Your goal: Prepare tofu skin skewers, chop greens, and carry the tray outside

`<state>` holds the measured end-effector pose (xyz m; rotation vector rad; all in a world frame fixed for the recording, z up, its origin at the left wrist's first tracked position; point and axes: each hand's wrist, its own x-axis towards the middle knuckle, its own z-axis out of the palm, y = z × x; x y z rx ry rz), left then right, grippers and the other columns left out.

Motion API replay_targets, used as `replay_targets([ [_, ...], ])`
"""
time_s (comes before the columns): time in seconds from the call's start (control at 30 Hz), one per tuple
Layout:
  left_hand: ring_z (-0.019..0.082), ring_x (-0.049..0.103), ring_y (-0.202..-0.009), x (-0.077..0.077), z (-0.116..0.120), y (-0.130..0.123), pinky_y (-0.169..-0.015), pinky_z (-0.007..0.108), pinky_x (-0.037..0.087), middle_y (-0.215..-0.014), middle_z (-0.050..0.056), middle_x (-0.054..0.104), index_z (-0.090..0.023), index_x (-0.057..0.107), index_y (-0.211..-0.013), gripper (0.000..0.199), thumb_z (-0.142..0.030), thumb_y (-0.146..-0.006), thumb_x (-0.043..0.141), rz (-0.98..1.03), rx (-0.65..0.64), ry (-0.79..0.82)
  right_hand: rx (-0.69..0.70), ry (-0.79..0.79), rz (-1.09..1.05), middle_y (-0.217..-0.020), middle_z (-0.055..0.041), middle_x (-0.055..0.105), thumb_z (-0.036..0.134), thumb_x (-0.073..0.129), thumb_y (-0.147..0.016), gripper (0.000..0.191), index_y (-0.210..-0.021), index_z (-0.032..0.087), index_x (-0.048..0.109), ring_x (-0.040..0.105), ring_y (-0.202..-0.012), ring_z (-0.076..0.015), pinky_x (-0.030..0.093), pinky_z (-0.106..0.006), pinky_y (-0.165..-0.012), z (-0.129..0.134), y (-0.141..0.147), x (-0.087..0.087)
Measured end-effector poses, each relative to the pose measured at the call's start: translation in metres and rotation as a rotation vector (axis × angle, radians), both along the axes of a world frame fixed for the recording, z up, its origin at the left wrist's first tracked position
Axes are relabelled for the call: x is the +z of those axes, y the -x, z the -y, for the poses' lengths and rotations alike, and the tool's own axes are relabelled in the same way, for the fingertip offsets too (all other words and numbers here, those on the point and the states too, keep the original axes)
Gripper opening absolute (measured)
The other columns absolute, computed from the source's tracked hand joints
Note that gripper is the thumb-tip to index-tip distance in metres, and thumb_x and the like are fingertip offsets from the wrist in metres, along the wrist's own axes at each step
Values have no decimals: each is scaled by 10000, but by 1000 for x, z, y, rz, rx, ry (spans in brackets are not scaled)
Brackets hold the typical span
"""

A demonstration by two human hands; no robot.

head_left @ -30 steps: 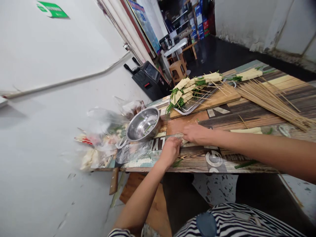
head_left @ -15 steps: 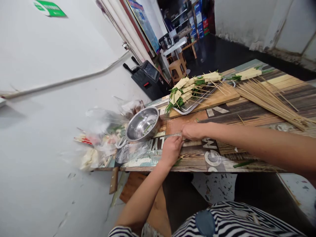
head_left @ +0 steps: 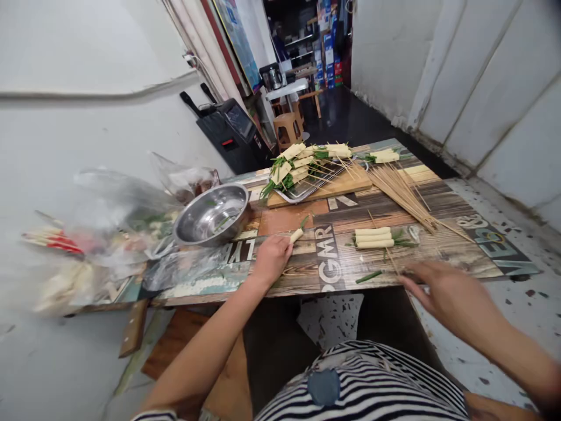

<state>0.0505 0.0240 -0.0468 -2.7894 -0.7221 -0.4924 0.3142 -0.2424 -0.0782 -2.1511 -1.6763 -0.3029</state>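
Observation:
My left hand (head_left: 272, 258) is closed on a pale yellow roll (head_left: 297, 235) with green stalks poking out of its end, just above the table. My right hand (head_left: 447, 295) is open at the table's front edge, thumb and fingers apart, slightly blurred. Its fingertips are by the lower end of a thin skewer (head_left: 391, 261). That skewer runs through a small stack of similar rolls (head_left: 373, 238) lying on the table. A loose green stalk (head_left: 369, 276) lies in front of the stack.
A steel bowl (head_left: 213, 215) stands left, beside plastic bags (head_left: 118, 204) of food. Behind, a metal tray (head_left: 302, 192) of skewered rolls rests on a wooden board (head_left: 326, 190). Bare skewers (head_left: 405, 196) lie at the right. A knife handle (head_left: 134, 328) juts over the front edge.
My right hand has left my left hand's side and moved right, beside the skewered stack. The roll in my left hand and the stack now show. The view has turned right.

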Motion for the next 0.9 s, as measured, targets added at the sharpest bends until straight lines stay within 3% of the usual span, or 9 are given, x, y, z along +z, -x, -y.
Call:
replay_targets([
  [0.1, 194, 632, -741, -5, 6, -21, -707, 307, 489, -786, 83, 706, -159, 697, -798, 165, -188, -877, 555, 16, 16, 21, -50, 2, 16, -829, -102, 687, 361, 410, -954, 339, -981, 149, 673, 644, -725, -227, 463, -322, -623, 3, 21, -15],
  [0.23, 185, 633, -707, -13, 19, -60, -678, 289, 475, -757, 73, 712, -165, 706, -786, 158, -191, -861, 570, 21, 40, 69, -39, 70, -56, -828, -78, 704, 182, 417, -911, 267, -976, 160, 675, 661, -677, -201, 481, -301, -591, 4, 19, -17],
  [0.33, 194, 636, -741, -18, 24, -86, -713, 303, 481, -783, 81, 713, -166, 705, -783, 161, -191, -865, 568, 30, -2, 91, -33, -12, -114, -946, -86, 729, 200, 434, -907, 280, -1041, 171, 678, 693, -801, -220, 516, -309, -641, 14, 4, -25],
  [0.43, 190, 634, -753, -18, 22, -103, -744, 311, 487, -786, 82, 708, -162, 704, -776, 184, -201, -882, 558, 11, -92, 129, -7, -147, -150, -935, -64, 743, 247, 447, -924, 298, -1088, 178, 686, 701, -777, -201, 531, -301, -646, 27, -8, -38],
  [0.63, 169, 630, -762, -11, 11, -114, -747, 285, 486, -796, 65, 698, -176, 725, -813, 186, -233, -894, 567, -29, -158, 209, 76, -286, -165, -926, -12, 761, 259, 513, -934, 268, -1123, 231, 701, 713, -760, -140, 533, -238, -660, 39, -17, -55],
  [0.9, 184, 603, -751, -3, 17, -117, -716, 295, 459, -789, 75, 689, -154, 731, -850, 226, -225, -915, 527, -113, -133, 190, 103, -288, -53, -929, -10, 768, 222, 522, -939, 245, -1096, 208, 709, 707, -706, -116, 492, -216, -604, 34, -17, -51],
])
